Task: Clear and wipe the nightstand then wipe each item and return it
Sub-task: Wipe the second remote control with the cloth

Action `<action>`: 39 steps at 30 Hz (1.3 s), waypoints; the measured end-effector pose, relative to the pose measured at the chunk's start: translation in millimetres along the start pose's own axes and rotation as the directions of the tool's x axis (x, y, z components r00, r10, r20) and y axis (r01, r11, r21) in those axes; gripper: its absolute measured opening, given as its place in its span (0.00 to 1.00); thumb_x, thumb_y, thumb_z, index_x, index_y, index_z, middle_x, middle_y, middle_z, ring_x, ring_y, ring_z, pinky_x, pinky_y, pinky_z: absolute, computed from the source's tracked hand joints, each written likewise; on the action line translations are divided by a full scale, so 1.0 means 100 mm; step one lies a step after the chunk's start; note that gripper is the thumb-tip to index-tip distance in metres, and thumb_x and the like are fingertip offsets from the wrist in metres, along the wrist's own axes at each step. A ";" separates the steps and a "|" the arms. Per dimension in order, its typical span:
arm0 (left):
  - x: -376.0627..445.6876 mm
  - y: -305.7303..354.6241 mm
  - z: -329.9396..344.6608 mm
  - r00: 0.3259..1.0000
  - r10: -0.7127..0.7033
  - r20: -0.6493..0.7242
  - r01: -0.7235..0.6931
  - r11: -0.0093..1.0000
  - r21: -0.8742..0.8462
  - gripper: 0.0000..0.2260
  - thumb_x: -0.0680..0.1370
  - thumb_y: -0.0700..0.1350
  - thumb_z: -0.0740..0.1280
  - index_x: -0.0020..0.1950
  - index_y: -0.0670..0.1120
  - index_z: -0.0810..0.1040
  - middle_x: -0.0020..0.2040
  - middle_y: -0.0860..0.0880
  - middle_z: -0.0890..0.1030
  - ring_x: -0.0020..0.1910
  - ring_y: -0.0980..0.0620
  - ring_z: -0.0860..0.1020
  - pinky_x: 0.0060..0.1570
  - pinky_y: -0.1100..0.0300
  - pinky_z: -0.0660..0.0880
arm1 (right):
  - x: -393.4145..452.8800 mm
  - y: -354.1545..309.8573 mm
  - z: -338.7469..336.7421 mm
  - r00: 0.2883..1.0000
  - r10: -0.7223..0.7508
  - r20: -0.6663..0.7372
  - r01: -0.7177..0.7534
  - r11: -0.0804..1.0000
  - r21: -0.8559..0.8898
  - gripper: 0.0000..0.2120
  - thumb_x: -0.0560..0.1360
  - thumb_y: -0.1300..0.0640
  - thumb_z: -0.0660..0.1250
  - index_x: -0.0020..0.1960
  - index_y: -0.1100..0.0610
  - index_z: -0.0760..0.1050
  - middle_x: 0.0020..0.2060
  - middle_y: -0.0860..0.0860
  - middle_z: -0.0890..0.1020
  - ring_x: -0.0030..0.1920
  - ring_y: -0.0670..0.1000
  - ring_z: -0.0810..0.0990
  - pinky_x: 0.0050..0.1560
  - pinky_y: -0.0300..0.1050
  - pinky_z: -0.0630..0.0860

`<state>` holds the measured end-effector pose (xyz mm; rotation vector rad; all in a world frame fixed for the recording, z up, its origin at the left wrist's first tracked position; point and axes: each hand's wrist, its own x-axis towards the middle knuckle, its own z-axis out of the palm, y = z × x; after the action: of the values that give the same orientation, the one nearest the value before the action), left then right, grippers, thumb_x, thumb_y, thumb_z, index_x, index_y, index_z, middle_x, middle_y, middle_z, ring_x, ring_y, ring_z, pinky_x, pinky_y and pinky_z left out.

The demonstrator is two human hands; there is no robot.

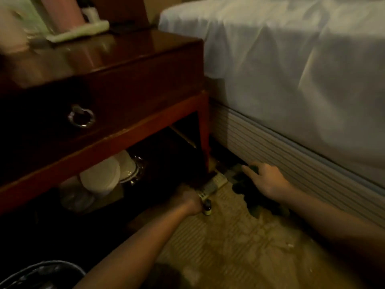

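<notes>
two hands are reaching down to the floor between the nightstand [116, 84] and the bed [291, 59]. the left hand [190, 200] is curling round the near end of a remote control [212, 184] and seems to be gripping a small bottle [207, 208] too, dark cap upward. the remote's long axis is running from about seven o'clock to one o'clock, its far end pointing toward the nightstand's front leg. at three o'clock from it, the right hand [264, 179] is lying palm down with fingers loosely bent on a dark cloth [250, 192] on the carpet [239, 247]; whether it is gripping the cloth is unclear. white plates [104, 176] are sitting on the lower shelf. blurred pale items [79, 32] are standing on top at eleven o'clock.
</notes>
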<state>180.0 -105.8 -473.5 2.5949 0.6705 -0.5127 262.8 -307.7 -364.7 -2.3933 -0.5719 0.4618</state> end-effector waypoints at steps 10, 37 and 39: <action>0.70 -0.13 0.45 0.998 0.016 -0.054 -0.014 0.999 0.045 0.17 0.78 0.41 0.63 0.67 0.44 0.70 0.64 0.43 0.74 0.61 0.45 0.75 0.57 0.51 0.76 | -0.11 0.92 0.42 0.961 0.214 0.176 -0.252 0.939 0.234 0.16 0.79 0.45 0.59 0.47 0.56 0.76 0.40 0.53 0.80 0.39 0.48 0.79 0.35 0.38 0.72; -0.72 0.75 -0.33 0.938 0.013 -0.346 -0.341 -0.129 -0.931 0.21 0.75 0.59 0.59 0.56 0.45 0.78 0.48 0.48 0.81 0.47 0.52 0.80 0.47 0.54 0.79 | -0.94 0.36 -0.06 0.928 0.325 0.183 -0.172 -0.064 0.983 0.16 0.80 0.54 0.55 0.57 0.64 0.75 0.48 0.59 0.82 0.50 0.57 0.80 0.47 0.51 0.75; -0.96 0.96 -0.36 0.938 0.135 -0.320 -0.297 -0.164 -0.941 0.24 0.79 0.59 0.51 0.57 0.45 0.78 0.44 0.49 0.80 0.41 0.56 0.79 0.39 0.60 0.78 | -1.04 0.24 -0.17 0.933 0.343 0.106 -0.097 -0.042 0.994 0.16 0.79 0.55 0.58 0.61 0.63 0.73 0.52 0.59 0.81 0.52 0.57 0.80 0.47 0.50 0.76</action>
<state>160.9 -201.5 -372.7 1.0502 0.3098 0.3072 189.3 -385.6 -349.1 -0.9548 0.3111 0.5143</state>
